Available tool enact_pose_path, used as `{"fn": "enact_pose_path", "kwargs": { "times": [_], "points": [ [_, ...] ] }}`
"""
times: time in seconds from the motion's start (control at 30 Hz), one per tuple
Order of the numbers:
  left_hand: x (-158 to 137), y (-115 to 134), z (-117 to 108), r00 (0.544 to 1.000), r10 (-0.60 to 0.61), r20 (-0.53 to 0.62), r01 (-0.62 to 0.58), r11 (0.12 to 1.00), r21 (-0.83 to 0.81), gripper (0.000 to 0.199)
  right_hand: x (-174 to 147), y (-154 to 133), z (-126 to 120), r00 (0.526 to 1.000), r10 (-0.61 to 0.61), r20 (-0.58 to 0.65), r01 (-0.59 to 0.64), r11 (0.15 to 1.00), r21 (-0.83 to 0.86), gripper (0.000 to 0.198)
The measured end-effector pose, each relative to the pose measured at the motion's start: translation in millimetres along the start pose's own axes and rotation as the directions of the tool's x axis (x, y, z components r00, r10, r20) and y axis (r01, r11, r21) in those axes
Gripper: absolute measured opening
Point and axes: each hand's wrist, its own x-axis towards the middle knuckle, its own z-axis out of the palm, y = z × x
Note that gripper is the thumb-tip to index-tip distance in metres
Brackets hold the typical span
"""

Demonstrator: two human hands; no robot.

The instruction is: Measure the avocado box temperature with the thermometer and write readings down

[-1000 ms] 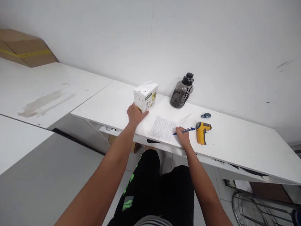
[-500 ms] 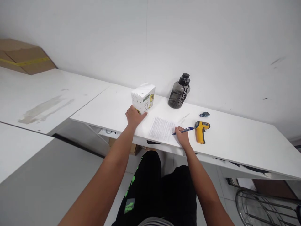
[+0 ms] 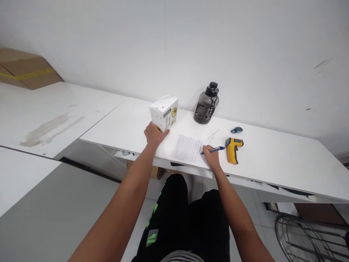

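Observation:
My left hand (image 3: 155, 134) grips the lower near end of a white box (image 3: 164, 112) with avocado pictures and printed lettering, which stands on the white table. Between my hands lies a sheet of paper (image 3: 187, 148) covered in handwriting. My right hand (image 3: 211, 156) rests at the sheet's right edge, its fingers closed on a blue pen (image 3: 216, 150) whose tip points left toward the paper. Just right of the pen lies a yellow and black infrared thermometer gun (image 3: 232, 151).
Against the wall stands a dark translucent water bottle (image 3: 204, 107). A small dark teal object (image 3: 236, 130) lies behind the thermometer. At the far left sits a taped cardboard box (image 3: 28, 69) on the adjoining table. A metal-framed chair (image 3: 311, 236) is at lower right.
The view has shifted slightly. My left hand stays on the white box, and my right hand keeps the pen at nearly the same spot by the paper.

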Motion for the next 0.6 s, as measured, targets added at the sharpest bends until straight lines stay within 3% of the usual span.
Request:
{"fn": "enact_pose_path", "kwargs": {
  "times": [0.37, 0.6],
  "points": [
    [-0.1, 0.9, -1.6, 1.000, -0.003, 0.004, 0.003, 1.000, 0.019, 0.085, 3.2, 4.5, -0.8, 0.998, 0.006, 0.055, -0.006, 1.000, 0.006, 0.037],
    [-1.4, 2.9, -3.6, 1.000, -0.006, 0.008, 0.006, 1.000, 0.015, 0.082, 2.5, 3.3, -0.8, 0.998, 0.048, -0.040, -0.045, 0.996, 0.075, 0.037]
  ]
}}
